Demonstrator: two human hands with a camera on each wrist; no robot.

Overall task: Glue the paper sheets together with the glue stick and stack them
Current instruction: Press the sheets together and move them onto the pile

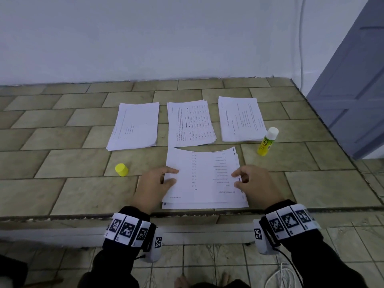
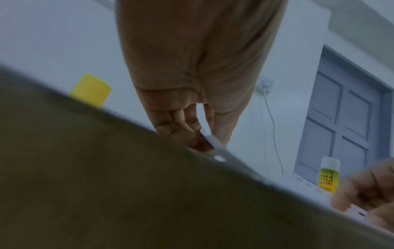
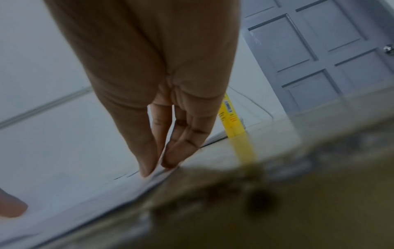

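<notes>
Desk (image 1: 62,188) layout: three paper piles in a back row, working stack in front.
Working stack (image 1: 204,179) sits before the middle pile (image 1: 191,123); left pile (image 1: 135,126), right pile (image 1: 242,119); glue stick (image 1: 267,141) just right of right pile; cap (image 1: 121,169) left of working stack.

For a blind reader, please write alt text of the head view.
Both hands, left hand and right hand, pinch the side edges of a printed paper stack on a tiled table. Behind: three paper piles, an uncapped glue stick, its yellow cap.

Printed white near sheets (image 1: 204,179) at 6 o'clock, far edge curled up. Three paper stacks (image 1: 190,123) at 12. Uncapped glue stick (image 1: 267,141) upright at 2; yellow cap (image 1: 121,169) at 9.
</notes>
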